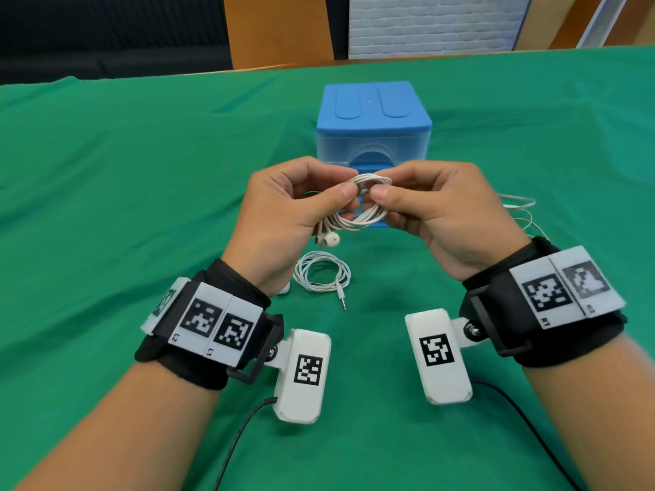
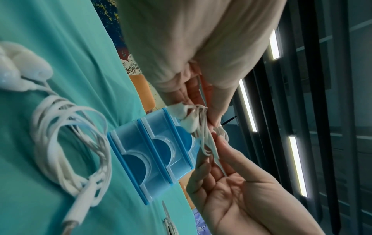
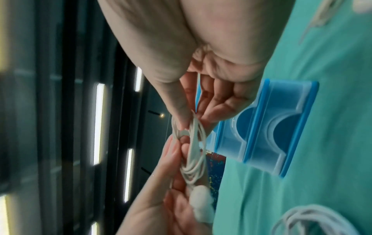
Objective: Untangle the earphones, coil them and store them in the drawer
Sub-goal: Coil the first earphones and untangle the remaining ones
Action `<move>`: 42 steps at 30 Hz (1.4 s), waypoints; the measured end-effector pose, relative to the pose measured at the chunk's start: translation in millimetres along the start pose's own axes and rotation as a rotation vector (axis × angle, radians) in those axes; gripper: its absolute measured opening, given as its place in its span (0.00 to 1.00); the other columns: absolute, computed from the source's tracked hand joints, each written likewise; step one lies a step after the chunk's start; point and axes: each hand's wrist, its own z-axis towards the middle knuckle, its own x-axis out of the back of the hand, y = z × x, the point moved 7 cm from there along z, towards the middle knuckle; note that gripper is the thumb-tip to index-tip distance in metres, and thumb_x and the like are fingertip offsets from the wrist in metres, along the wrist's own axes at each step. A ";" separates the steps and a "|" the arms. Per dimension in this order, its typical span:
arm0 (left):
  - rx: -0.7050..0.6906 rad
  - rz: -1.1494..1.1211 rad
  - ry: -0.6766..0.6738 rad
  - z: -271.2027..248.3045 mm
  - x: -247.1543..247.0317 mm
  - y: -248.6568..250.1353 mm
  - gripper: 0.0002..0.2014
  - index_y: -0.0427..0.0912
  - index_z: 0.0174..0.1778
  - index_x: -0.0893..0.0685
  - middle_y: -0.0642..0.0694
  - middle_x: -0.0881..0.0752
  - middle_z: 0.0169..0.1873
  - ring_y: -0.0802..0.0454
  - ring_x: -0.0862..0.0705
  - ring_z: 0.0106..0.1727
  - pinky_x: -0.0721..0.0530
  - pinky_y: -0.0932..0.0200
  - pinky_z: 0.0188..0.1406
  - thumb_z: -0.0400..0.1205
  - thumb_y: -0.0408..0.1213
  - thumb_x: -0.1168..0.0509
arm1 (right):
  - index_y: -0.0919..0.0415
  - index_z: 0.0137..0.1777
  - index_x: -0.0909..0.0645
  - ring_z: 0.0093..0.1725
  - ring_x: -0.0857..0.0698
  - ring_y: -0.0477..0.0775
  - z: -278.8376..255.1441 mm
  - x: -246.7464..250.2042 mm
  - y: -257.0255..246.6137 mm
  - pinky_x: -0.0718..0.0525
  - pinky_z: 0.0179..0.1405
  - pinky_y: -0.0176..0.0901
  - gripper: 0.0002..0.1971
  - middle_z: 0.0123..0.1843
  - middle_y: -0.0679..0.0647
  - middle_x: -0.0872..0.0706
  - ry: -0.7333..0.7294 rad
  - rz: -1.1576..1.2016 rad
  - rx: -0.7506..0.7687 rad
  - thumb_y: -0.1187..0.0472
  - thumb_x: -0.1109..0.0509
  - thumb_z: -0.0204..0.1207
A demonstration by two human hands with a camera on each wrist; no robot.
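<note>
While the head view looks down, the left hand [image 1: 283, 203] and right hand [image 1: 436, 207] each pinch a coiled white earphone set [image 1: 358, 210] above the green counter [image 1: 141, 207], before the blue drawer unit [image 1: 372, 125]; a second coil [image 1: 320, 276] lies below. From the left wrist, earbuds [image 2: 186, 117] dangle at the fingers. From the right wrist, the thumb [image 3: 177, 98] presses the loops.

Bright, even indoor light.
Head view is sharp with bowed edges; both wrist views are soft, motion-blurred, with glaring ceiling strip lights [image 2: 248, 105].
</note>
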 end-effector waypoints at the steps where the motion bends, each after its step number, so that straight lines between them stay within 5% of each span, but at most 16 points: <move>1: -0.008 0.014 -0.005 -0.1 -0.4 1.1 0.06 0.32 0.49 0.11 0.35 0.09 0.41 0.47 0.13 0.38 0.13 0.55 0.43 0.77 0.23 0.26 | 0.63 0.49 0.11 0.44 0.12 0.52 -0.3 1.3 1.2 0.18 0.43 0.39 0.05 0.47 0.63 0.09 0.008 0.026 -0.018 0.70 0.24 0.75; 6: -0.058 0.096 0.007 -1.1 -1.7 6.2 0.09 0.31 0.53 0.11 0.40 0.09 0.37 0.50 0.14 0.35 0.16 0.61 0.37 0.78 0.24 0.26 | 0.60 0.50 0.12 0.43 0.12 0.49 -1.4 0.8 4.5 0.23 0.45 0.41 0.05 0.47 0.58 0.09 -0.015 0.079 -0.082 0.66 0.26 0.77; 9: -0.097 0.130 0.017 0.2 -0.7 8.4 0.14 0.35 0.59 0.13 0.41 0.10 0.39 0.48 0.11 0.38 0.11 0.55 0.44 0.77 0.24 0.25 | 0.60 0.45 0.14 0.38 0.14 0.46 -1.4 -2.5 8.5 0.23 0.38 0.38 0.03 0.41 0.53 0.09 -0.093 0.065 -0.148 0.65 0.29 0.79; 13: -0.126 0.169 -0.002 -0.3 -3.4 11.6 0.10 0.31 0.55 0.11 0.37 0.08 0.41 0.49 0.11 0.37 0.14 0.58 0.42 0.78 0.25 0.25 | 0.60 0.44 0.15 0.41 0.16 0.47 -2.1 -2.7 9.4 0.25 0.38 0.39 0.04 0.44 0.54 0.11 -0.172 0.081 -0.184 0.62 0.30 0.79; 22: -0.129 0.084 0.008 -0.1 -3.7 12.5 0.09 0.29 0.54 0.12 0.40 0.10 0.36 0.53 0.13 0.34 0.20 0.68 0.29 0.78 0.25 0.26 | 0.62 0.55 0.22 0.45 0.19 0.48 -7.1 -5.3 7.7 0.26 0.38 0.44 0.12 0.45 0.51 0.18 -0.340 0.118 -0.218 0.57 0.32 0.75; 27: -0.076 0.020 -0.008 -0.2 -4.4 8.6 0.06 0.32 0.50 0.11 0.39 0.10 0.38 0.51 0.13 0.36 0.18 0.65 0.32 0.78 0.25 0.27 | 0.57 0.40 0.22 0.45 0.20 0.51 -12.5 -11.4 5.9 0.28 0.42 0.49 0.05 0.42 0.50 0.20 -0.415 0.187 -0.244 0.59 0.38 0.74; 32: -0.068 0.035 0.014 1.2 3.7 5.7 0.05 0.33 0.49 0.11 0.39 0.11 0.35 0.46 0.14 0.35 0.18 0.50 0.41 0.78 0.26 0.26 | 0.55 0.40 0.18 0.40 0.21 0.46 -6.9 -4.8 4.0 0.27 0.37 0.39 0.03 0.40 0.50 0.17 -0.321 -0.139 -0.099 0.57 0.28 0.73; 37: -0.066 0.064 0.015 2.0 3.4 3.8 0.06 0.28 0.49 0.12 0.37 0.12 0.35 0.46 0.14 0.35 0.15 0.60 0.37 0.78 0.24 0.26 | 0.54 0.46 0.10 0.35 0.19 0.48 -2.7 4.7 -1.2 0.26 0.33 0.39 0.04 0.44 0.60 0.09 -0.209 -0.322 0.012 0.64 0.23 0.77; 40: -0.045 0.113 0.007 2.8 0.5 -1.4 0.05 0.29 0.48 0.11 0.37 0.11 0.35 0.45 0.13 0.35 0.12 0.53 0.39 0.78 0.24 0.26 | 0.57 0.50 0.10 0.34 0.18 0.46 0.0 8.8 -4.0 0.25 0.31 0.36 0.05 0.38 0.50 0.10 -0.151 -0.359 0.038 0.65 0.24 0.77; 42: -0.012 0.141 -0.006 2.7 -2.5 -6.9 0.04 0.31 0.47 0.11 0.37 0.11 0.35 0.44 0.13 0.36 0.11 0.48 0.42 0.78 0.24 0.26 | 0.58 0.51 0.10 0.34 0.17 0.45 2.0 11.2 -4.5 0.24 0.30 0.34 0.05 0.40 0.52 0.11 -0.126 -0.387 0.052 0.66 0.24 0.77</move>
